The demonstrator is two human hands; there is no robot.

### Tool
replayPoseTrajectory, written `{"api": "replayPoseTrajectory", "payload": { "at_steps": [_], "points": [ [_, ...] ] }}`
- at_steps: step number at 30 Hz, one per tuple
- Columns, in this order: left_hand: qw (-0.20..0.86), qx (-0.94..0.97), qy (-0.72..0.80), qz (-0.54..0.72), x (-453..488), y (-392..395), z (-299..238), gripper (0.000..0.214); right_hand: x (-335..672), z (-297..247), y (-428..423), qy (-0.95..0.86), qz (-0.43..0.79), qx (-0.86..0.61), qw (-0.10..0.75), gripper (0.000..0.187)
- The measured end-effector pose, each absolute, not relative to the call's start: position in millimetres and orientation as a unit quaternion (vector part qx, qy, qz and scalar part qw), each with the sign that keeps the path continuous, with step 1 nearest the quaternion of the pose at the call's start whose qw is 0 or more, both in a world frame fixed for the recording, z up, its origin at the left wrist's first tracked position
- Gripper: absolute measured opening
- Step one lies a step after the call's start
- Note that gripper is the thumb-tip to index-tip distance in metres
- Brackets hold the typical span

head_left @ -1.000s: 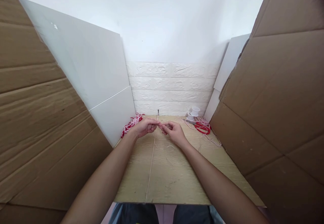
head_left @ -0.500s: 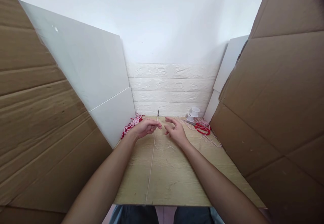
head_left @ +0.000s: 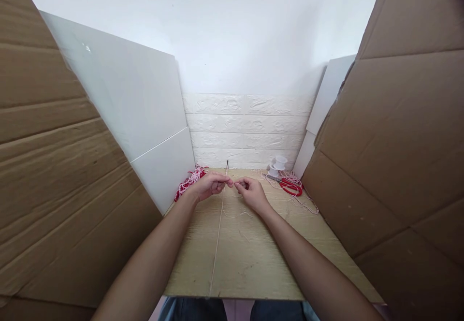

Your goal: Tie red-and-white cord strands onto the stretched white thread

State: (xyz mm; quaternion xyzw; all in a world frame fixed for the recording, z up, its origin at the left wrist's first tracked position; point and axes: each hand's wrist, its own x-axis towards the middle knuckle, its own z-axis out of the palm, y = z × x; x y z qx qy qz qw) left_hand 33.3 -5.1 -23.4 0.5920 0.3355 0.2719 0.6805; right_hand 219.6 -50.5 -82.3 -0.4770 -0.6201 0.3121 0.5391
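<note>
Two cardboard walls, one at the left [head_left: 54,166] and one at the right [head_left: 406,142], enclose a pale wooden board [head_left: 253,258] that serves as the work surface. White panels [head_left: 145,113] lean inside the cardboard on both sides. The rear boundary is a white embossed brick-pattern wall [head_left: 246,132] under plain white plaster.

A thin pale string [head_left: 216,243] runs taut along the board from its near edge to a small dark pin [head_left: 227,163] at the rear edge. A tangle of red-and-white cord [head_left: 188,181] lies at the rear left corner. Red-handled scissors [head_left: 290,187] rest at the rear right among loose cord, just beside a white spool [head_left: 278,162].

The left hand [head_left: 208,185] is above the string near the far end of the board, thumb and forefinger pinched together on a fine thread. The right hand [head_left: 250,191] sits just beside it, fingers curled, fingertips pinched on what appears to be the same thread; the thread itself is too fine to trace between them.

Change from half a second ago: the right hand then had its fingers spread open and stood further from the left; it has now closed and moved in so that the fingertips of both hands nearly meet. The left hand keeps its pinch.
</note>
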Motion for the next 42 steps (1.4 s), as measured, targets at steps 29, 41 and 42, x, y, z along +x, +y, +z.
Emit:
{"api": "replayPoseTrajectory", "payload": {
  "at_steps": [29, 41, 42],
  "points": [
    [0.660, 0.609, 0.351, 0.266, 35.4, -3.5, -33.3, 0.030, 219.0, -88.1, -48.4, -0.555, 0.392, -0.449, 0.580, 0.030],
    [0.647, 0.622, 0.352, 0.267, 37.5, -5.1, -35.2, 0.028, 211.7, -86.1, -53.5, -0.579, 0.412, -0.403, 0.577, 0.035],
    [0.646, 0.624, 0.352, 0.265, 37.4, -5.0, -35.1, 0.029, 212.1, -86.3, -53.5, -0.588, 0.400, -0.405, 0.575, 0.032]
  ]
}}
